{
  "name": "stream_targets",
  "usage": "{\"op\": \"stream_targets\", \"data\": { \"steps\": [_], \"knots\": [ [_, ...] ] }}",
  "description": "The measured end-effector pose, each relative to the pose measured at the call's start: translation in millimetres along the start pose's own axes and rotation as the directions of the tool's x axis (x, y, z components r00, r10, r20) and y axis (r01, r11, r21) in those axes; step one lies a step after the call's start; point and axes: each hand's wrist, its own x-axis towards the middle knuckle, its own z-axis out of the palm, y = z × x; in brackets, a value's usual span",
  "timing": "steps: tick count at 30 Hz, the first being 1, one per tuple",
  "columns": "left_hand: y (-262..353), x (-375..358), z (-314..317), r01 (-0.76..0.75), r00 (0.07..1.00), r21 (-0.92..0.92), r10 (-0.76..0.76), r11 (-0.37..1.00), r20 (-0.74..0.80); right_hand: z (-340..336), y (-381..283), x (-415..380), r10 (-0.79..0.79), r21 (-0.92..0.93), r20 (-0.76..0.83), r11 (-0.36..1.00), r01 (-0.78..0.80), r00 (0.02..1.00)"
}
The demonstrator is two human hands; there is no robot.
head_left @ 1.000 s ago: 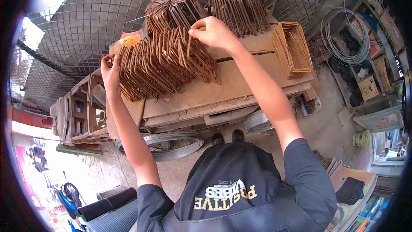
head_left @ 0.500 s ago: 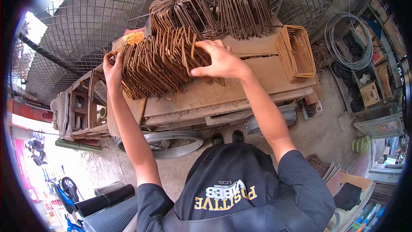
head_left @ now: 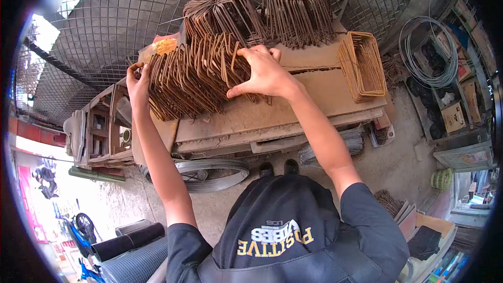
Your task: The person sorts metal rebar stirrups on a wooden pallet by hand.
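Note:
A row of rusty bent-wire stirrups (head_left: 191, 76) stands on edge on a dusty workbench (head_left: 293, 107). My left hand (head_left: 137, 85) presses flat against the row's left end. My right hand (head_left: 262, 71) grips the right end, fingers curled over the top of the last stirrups, thumb low on their side. The row is squeezed between both hands.
Two more stirrup bundles (head_left: 222, 8) (head_left: 296, 5) stand behind the row; a yellowish bundle (head_left: 361, 65) lies at the bench's right end. Wire mesh panels (head_left: 105, 21) hang behind. Wire coils (head_left: 209, 173) lie under the bench, another coil (head_left: 427, 47) at the right.
My right hand came down from holding a single stirrup above the row and now clamps the row's right end. The left hand stayed at the left end.

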Motion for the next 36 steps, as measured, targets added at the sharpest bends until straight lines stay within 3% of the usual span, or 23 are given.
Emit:
{"op": "stream_targets", "data": {
  "steps": [6, 8, 14, 21, 23, 26, 27, 36],
  "knots": [
    [1.5, -0.4, 0.9, -0.006, 1.000, -0.013, 0.006, 1.000, -0.016, 9.4, 14.0, -2.4, -0.047, 0.044, -0.082, 0.998, 0.051, 0.996],
    [3.3, -1.4, 0.0, 0.038, 0.999, 0.051, -0.037, 0.998, -0.020, 14.1, 22.5, -2.4, -0.140, 0.118, -0.216, 0.979, 0.168, 0.966],
    [-0.9, -0.8, 1.6, 0.002, 1.000, 0.007, -0.002, 1.000, -0.015, 13.0, 22.5, 0.4, -0.063, 0.121, -0.283, 0.987, 0.101, 0.957],
    [0.3, -1.3, 1.2, -0.014, 1.000, 0.014, 0.014, 1.000, -0.008, 5.1, 9.7, -3.7, -0.068, 0.089, -0.273, 0.991, 0.096, 0.959],
    [-0.7, -1.2, 1.3, 0.013, 1.000, 0.007, -0.013, 1.000, -0.011, -10.3, -3.7, -13.5, -0.073, -0.093, -0.119, 0.994, 0.062, 0.990],
    [-0.1, -0.7, 0.0, 0.031, 0.999, 0.011, -0.031, 0.999, -0.007, -16.5, 2.8, -15.8, -0.073, -0.176, -0.029, 0.982, 0.067, 0.997],
    [0.9, -0.8, -0.1, 0.031, 1.000, 0.011, -0.031, 0.999, -0.007, -17.0, 4.2, -16.7, -0.067, -0.189, -0.064, 0.981, 0.054, 0.996],
    [-0.4, 0.7, 0.2, 0.010, 1.000, 0.006, -0.010, 1.000, 0.009, -9.5, 16.1, -9.8, -0.062, 0.055, -0.105, 0.996, 0.068, 0.993]
  ]
}}
